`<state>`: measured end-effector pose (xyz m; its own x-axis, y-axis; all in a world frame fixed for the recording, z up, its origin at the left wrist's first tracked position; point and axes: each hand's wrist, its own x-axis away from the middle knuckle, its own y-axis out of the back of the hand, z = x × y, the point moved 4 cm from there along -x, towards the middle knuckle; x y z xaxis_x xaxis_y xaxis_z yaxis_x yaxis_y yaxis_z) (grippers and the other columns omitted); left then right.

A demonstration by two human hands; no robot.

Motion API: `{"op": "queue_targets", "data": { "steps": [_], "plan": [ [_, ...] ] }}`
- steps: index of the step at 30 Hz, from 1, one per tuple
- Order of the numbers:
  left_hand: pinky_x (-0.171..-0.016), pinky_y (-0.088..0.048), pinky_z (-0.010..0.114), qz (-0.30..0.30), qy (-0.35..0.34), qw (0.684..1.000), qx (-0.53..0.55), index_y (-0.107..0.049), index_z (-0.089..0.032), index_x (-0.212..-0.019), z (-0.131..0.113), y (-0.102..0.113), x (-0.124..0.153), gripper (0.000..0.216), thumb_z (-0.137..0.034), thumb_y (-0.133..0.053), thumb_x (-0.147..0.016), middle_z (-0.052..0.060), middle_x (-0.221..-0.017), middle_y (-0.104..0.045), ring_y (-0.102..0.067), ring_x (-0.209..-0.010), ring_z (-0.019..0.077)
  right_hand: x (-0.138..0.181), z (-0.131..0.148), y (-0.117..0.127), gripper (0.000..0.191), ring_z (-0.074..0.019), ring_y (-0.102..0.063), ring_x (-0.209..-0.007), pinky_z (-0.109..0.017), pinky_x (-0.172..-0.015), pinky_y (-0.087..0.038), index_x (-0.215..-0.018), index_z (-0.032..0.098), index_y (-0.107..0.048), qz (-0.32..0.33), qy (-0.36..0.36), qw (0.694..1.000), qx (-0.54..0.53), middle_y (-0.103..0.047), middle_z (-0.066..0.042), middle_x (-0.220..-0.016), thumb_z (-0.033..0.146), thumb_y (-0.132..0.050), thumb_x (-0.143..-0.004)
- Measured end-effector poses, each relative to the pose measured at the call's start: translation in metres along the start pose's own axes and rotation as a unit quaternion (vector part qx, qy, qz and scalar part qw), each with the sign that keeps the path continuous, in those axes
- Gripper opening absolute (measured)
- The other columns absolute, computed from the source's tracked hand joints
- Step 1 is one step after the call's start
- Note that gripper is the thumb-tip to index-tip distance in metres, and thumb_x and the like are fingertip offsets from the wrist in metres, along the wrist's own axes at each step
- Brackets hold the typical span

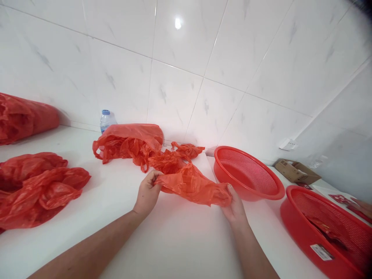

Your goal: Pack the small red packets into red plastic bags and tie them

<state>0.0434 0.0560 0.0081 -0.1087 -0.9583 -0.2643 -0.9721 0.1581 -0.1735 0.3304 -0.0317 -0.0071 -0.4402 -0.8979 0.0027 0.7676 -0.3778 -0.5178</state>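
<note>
A thin red plastic bag point(192, 184) is stretched sideways between my two hands, a little above the white table point(174, 240). My left hand point(148, 192) pinches its left end, fingers closed. At the other end, my right hand point(234, 203) grips the bag's bunched edge, its fingers partly hidden behind the plastic. Just beyond lie more crumpled red bags point(167, 161). Behind them a larger red bag point(133, 133) rests on its side, its mouth stuffed with crumpled plastic.
Two red perforated baskets point(247, 190) point(308, 232) stand to the right; the nearer holds dark red packets. A cardboard box point(296, 172) sits behind them. At the right edge, another person's hand point(363, 207) shows. Red bags point(43, 190) spread on the left, and a water bottle point(105, 120) stands by the tiled wall.
</note>
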Motion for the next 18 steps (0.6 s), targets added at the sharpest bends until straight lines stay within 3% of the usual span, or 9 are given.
{"op": "queue_targets", "data": {
  "steps": [2,5,7,10,12,14,16,18],
  "plan": [
    [-0.064,-0.047,0.025,0.031,0.020,0.999,0.019,-0.057,-0.020,-0.082,0.004,-0.006,0.006,0.023,-0.010,-0.049,-0.063,-0.002,-0.078,-0.058,-0.057,-0.071,0.0134,0.004,0.007,-0.003,0.023,-0.0131,-0.058,-0.068,-0.026,-0.064,-0.047,-0.075,0.021,-0.058,-0.023,0.021,0.998,0.051,-0.060,0.004,-0.071,0.039,-0.071,-0.070],
    [-0.059,-0.047,0.023,0.054,0.050,0.996,0.050,-0.053,-0.020,-0.075,0.007,-0.014,0.013,0.020,-0.007,-0.047,-0.061,-0.005,-0.070,-0.054,-0.054,-0.062,0.0103,0.017,0.028,-0.008,0.027,-0.0155,-0.059,-0.073,-0.027,-0.065,-0.047,-0.086,0.022,-0.060,-0.134,0.076,0.971,0.184,-0.062,0.002,-0.081,0.042,-0.068,-0.070],
    [-0.059,-0.047,0.023,0.054,0.079,0.993,0.075,-0.050,-0.020,-0.072,0.008,-0.016,0.016,0.017,-0.007,-0.048,-0.061,-0.006,-0.068,-0.053,-0.054,-0.059,0.0097,0.035,0.050,-0.018,0.031,-0.0186,-0.060,-0.081,-0.030,-0.070,-0.047,-0.096,0.022,-0.060,-0.210,0.155,0.918,0.298,-0.064,-0.002,-0.094,0.043,-0.063,-0.074],
    [-0.064,-0.050,0.027,0.049,0.127,0.983,0.124,-0.049,-0.019,-0.073,0.011,-0.015,0.017,0.009,-0.015,-0.053,-0.067,-0.004,-0.071,-0.057,-0.058,-0.063,0.0117,0.077,0.076,-0.047,0.033,-0.0224,-0.057,-0.096,-0.037,-0.082,-0.045,-0.106,0.020,-0.058,-0.247,0.327,0.799,0.439,-0.059,-0.007,-0.108,0.039,-0.059,-0.079],
    [-0.067,-0.051,0.030,0.050,0.146,0.976,0.154,-0.049,-0.019,-0.074,0.013,-0.014,0.017,0.007,-0.022,-0.055,-0.072,-0.002,-0.072,-0.059,-0.060,-0.065,0.0133,0.112,0.079,-0.073,0.028,-0.0237,-0.055,-0.101,-0.039,-0.088,-0.042,-0.104,0.019,-0.058,-0.204,0.450,0.711,0.501,-0.058,-0.009,-0.108,0.032,-0.060,-0.079],
    [-0.070,-0.051,0.032,0.058,0.158,0.969,0.183,-0.051,-0.019,-0.076,0.014,-0.015,0.018,0.009,-0.027,-0.055,-0.076,-0.002,-0.073,-0.061,-0.061,-0.069,0.0148,0.142,0.067,-0.095,0.017,-0.0222,-0.057,-0.093,-0.037,-0.083,-0.045,-0.095,0.021,-0.060,-0.127,0.510,0.666,0.529,-0.060,-0.008,-0.099,0.025,-0.059,-0.079],
    [-0.072,-0.051,0.033,0.067,0.172,0.961,0.207,-0.054,-0.019,-0.080,0.014,-0.017,0.021,0.010,-0.028,-0.056,-0.076,-0.001,-0.076,-0.062,-0.061,-0.071,0.0151,0.160,0.047,-0.109,0.009,-0.0207,-0.060,-0.083,-0.032,-0.070,-0.049,-0.088,0.024,-0.061,-0.048,0.488,0.682,0.542,-0.062,-0.007,-0.092,0.020,-0.055,-0.082],
    [-0.071,-0.051,0.032,0.081,0.186,0.951,0.232,-0.055,-0.018,-0.079,0.012,-0.022,0.025,0.011,-0.028,-0.058,-0.075,-0.001,-0.075,-0.063,-0.060,-0.069,0.0143,0.164,0.026,-0.118,0.011,-0.0222,-0.062,-0.084,-0.032,-0.068,-0.050,-0.085,0.028,-0.061,0.034,0.435,0.694,0.573,-0.064,-0.008,-0.097,0.022,-0.052,-0.084]
  ]
}}
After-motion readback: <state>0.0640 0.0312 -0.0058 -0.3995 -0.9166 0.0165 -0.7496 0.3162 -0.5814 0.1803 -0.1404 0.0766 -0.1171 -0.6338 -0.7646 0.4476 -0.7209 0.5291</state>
